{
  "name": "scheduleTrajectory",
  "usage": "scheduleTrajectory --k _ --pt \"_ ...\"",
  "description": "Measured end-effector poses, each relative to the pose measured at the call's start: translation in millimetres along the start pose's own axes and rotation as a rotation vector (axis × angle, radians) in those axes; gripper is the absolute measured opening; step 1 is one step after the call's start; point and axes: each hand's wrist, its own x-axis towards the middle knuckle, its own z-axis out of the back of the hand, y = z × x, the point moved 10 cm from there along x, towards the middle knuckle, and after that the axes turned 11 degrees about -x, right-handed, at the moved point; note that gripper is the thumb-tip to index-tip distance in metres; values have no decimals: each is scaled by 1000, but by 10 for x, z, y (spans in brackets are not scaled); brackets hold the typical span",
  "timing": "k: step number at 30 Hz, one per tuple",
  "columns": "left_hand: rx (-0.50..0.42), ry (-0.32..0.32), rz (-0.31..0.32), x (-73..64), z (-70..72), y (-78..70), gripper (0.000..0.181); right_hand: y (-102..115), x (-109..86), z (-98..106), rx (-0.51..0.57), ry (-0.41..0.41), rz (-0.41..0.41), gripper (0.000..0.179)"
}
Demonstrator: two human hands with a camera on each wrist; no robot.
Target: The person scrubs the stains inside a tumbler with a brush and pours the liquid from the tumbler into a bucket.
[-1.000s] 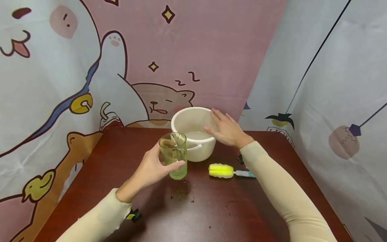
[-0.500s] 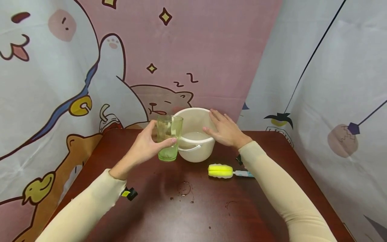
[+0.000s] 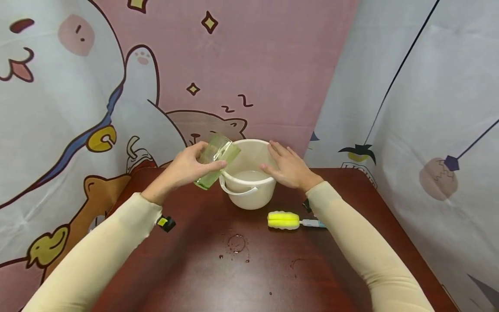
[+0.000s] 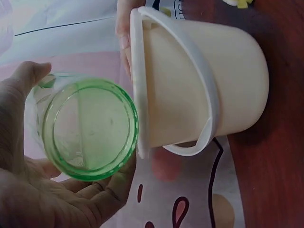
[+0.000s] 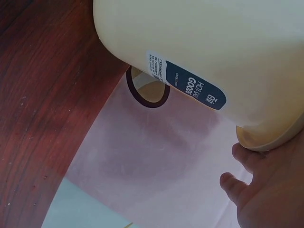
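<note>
My left hand point(image 3: 187, 167) grips a green drinking glass point(image 3: 216, 161) around its side. The glass is tilted, its mouth toward the white bucket point(image 3: 253, 193) and close to the left rim; its base faces the left wrist camera. A little water point(image 3: 249, 175) lies in the bucket, which stands upright on the table. On the bucket's right rim rests my right hand point(image 3: 290, 169), fingers extended and thumb over the opening. In the right wrist view, fingertips point(image 5: 232, 183) show just outside the rim.
A yellow sponge brush point(image 3: 283, 220) lies right of the bucket, its handle partly behind the right sleeve. A wet ring point(image 3: 236, 243) and drops mark the dark red table point(image 3: 187, 268). A cartoon-printed cloth point(image 3: 280, 65) hangs behind and at the sides.
My left hand has raised the glass up and left, then tipped it from upright toward the bucket. The right hand stays on the rim.
</note>
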Motion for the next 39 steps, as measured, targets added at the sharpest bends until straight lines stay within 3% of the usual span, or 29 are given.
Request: scheduleTrajectory --k 8,15,25,39 --pt "104 28 10 154 45 -88 81 21 5 -21 3 6 -1 104" --pt "209 8 -19 249 96 -188 91 24 -1 -11 4 2 0 101" --pt "311 -15 -61 328 155 -327 90 33 -6 15 15 -8 4 98" --pt "370 -12 -48 386 143 -434 93 0 -13 -15 19 -7 3 101"
